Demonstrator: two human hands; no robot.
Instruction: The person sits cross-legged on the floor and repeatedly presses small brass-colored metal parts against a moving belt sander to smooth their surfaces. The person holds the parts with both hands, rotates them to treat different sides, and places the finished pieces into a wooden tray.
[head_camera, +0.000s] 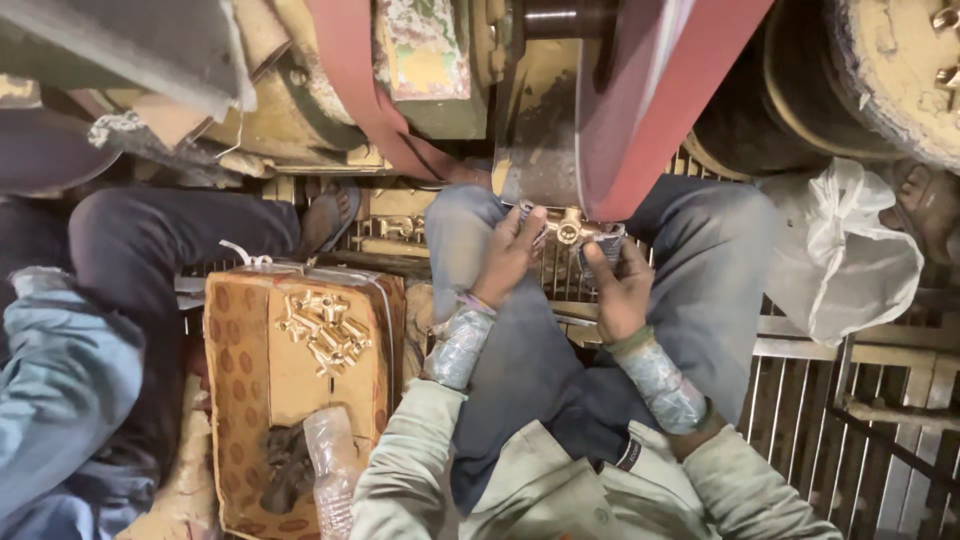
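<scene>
A small brass fitting (569, 230) is pinched between my two hands, just under the lower edge of a wide red sanding belt (640, 110). My left hand (507, 255) grips its left side with cloth-wrapped fingertips. My right hand (617, 280) grips its right side the same way. Both wrists are bound in taped wrapping (460, 345). I sit with my knees apart in dark trousers, and the fitting is held between them, touching or almost touching the belt.
To my left, a patterned cloth-covered box (250, 400) carries a heap of brass fittings (325, 330) and a crumpled plastic bottle (330, 465). Another person's legs and sandalled foot (330, 215) lie at left. A white plastic bag (840, 250) sits at right on the wooden slat floor (830, 400).
</scene>
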